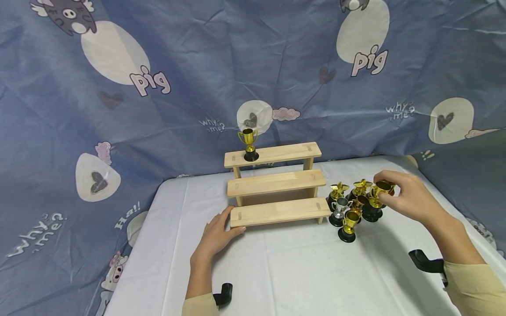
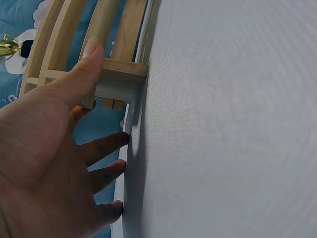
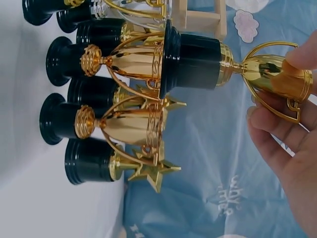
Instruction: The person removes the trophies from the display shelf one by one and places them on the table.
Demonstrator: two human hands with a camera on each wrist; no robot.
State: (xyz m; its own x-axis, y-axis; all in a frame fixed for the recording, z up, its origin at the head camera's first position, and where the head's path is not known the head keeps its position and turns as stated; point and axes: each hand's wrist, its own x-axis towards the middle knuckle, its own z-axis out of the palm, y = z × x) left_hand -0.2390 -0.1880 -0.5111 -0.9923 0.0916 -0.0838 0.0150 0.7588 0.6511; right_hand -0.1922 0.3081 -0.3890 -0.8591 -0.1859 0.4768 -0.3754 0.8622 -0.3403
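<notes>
At the right of the head view, my right hand pinches a gold trophy cup by its bowl. Its black base is raised above the other trophies in the right wrist view. Below and beside it cluster several trophies: a silver cup, a small gold cup in front, and star-topped ones behind. My left hand grips the left end of the lowest step of a wooden three-step stand, its thumb and index finger on either side. One gold trophy stands upright at the top step's left end.
The stand and trophies are on a table with a white cloth. A blue printed curtain hangs behind and at the sides, close to the stand's back. Black wrist mounts sit at both sleeves.
</notes>
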